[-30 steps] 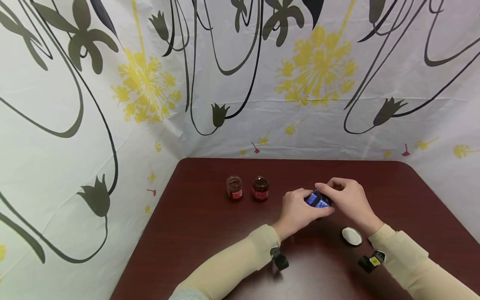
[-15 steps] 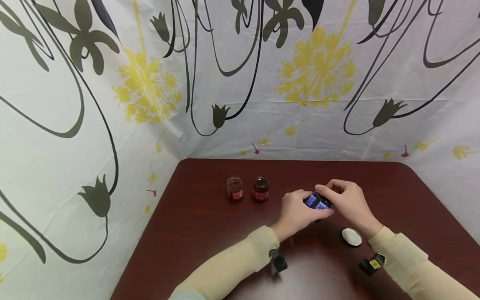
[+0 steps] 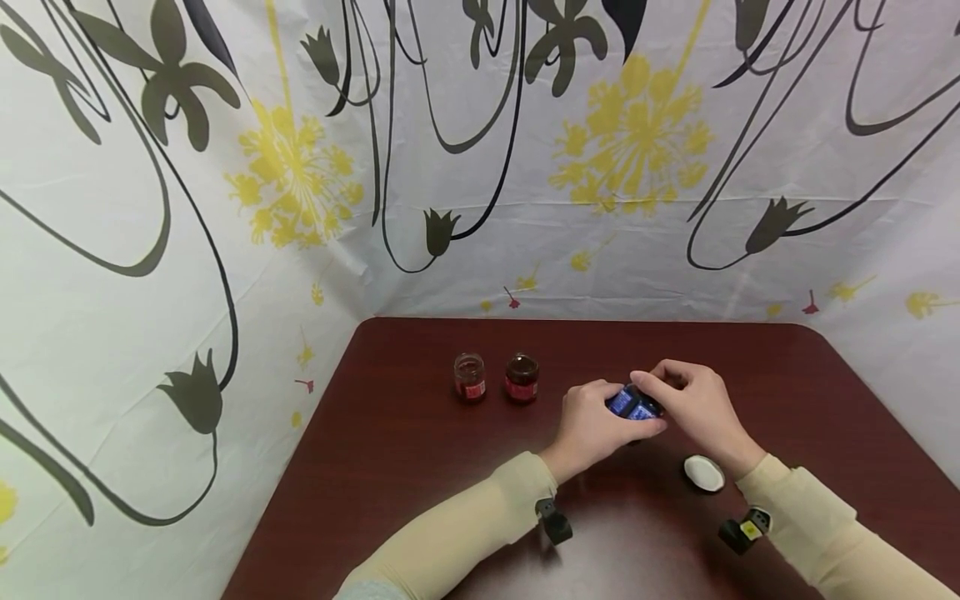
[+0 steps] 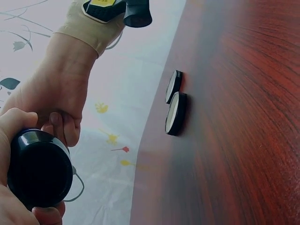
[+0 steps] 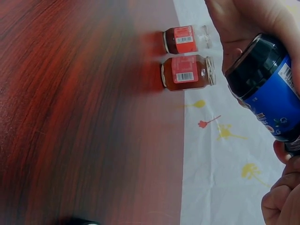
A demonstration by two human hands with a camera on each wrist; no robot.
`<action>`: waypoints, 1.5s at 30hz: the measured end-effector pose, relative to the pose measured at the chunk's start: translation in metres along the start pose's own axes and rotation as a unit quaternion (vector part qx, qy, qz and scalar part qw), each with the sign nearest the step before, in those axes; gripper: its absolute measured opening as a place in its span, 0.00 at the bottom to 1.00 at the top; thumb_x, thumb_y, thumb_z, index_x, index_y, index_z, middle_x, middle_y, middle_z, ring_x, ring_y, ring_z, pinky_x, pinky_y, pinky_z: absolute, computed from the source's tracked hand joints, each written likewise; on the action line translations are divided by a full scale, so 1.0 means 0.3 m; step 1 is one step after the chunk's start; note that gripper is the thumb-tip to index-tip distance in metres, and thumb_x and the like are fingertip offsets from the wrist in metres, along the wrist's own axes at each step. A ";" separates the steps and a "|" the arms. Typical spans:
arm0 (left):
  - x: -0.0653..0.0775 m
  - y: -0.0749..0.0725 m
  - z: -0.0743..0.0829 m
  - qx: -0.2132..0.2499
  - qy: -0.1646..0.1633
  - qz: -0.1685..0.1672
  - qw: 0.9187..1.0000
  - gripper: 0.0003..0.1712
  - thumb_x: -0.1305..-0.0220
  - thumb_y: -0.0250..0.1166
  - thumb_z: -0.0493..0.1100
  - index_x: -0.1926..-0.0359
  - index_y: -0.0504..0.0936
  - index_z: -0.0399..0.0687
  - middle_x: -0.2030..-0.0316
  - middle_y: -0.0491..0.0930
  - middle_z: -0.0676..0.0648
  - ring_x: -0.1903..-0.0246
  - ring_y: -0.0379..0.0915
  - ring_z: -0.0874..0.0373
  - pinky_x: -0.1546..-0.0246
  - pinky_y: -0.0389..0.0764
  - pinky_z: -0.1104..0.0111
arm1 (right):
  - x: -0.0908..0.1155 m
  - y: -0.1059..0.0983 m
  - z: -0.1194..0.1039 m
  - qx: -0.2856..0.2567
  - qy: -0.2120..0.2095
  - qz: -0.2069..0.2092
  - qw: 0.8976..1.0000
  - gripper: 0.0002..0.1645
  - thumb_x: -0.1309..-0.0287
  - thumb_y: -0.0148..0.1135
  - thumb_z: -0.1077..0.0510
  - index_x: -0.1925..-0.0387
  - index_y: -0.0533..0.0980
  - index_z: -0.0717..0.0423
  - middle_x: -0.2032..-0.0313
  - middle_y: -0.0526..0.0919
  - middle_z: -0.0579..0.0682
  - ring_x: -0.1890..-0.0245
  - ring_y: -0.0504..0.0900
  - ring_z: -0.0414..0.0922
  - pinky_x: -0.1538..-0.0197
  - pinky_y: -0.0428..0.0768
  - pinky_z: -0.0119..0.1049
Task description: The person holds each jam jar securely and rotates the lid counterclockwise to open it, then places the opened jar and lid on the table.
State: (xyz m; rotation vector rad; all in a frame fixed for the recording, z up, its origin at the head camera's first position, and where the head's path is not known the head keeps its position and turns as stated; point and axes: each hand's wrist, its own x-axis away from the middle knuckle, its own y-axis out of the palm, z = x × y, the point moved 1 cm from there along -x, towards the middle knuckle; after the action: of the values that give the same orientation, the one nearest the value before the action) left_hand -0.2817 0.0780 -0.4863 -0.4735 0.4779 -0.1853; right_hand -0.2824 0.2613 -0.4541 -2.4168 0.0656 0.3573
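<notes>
A dark glass jar with a blue label (image 3: 630, 403) is held tilted above the table. My left hand (image 3: 594, 418) wraps round its body. At the far end my right hand (image 3: 701, 408) curls thumb and fingers on the jar's lid, mostly hidden by the fingers. The right wrist view shows the blue label and dark base of the jar (image 5: 269, 89), my left hand (image 5: 262, 18) above and my right hand (image 5: 283, 199) below. In the left wrist view the jar's round dark base (image 4: 40, 171) faces the camera.
Two red-labelled glass jars, one clearer (image 3: 469, 379) and one darker (image 3: 521, 380), stand uncovered at the back left. A white-faced lid (image 3: 703, 473) lies near my right forearm; a second lid (image 4: 174, 86) lies beside it. Patterned cloth (image 3: 450, 183) hangs behind the table (image 3: 420, 467).
Both hands stay at the jar with nearly the same grip. My left hand and the jar have shifted very slightly left and down.
</notes>
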 end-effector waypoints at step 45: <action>0.001 -0.023 -0.002 -0.002 -0.035 -0.010 0.999 0.22 0.57 0.79 0.68 0.68 0.86 0.62 0.73 0.76 0.65 0.73 0.70 0.70 0.78 0.73 0.76 | 0.018 0.021 -0.023 -0.025 -0.027 0.005 0.999 0.13 0.33 0.64 0.43 0.66 0.83 0.46 0.76 0.82 0.47 0.77 0.75 0.46 0.76 0.73 0.37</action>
State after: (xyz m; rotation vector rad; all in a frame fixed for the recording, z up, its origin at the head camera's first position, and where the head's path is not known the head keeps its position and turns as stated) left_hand -0.2822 0.0716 -0.4837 -0.4870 0.4057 -0.1860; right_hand -0.2765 0.2522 -0.4546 -2.4549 0.0447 0.4316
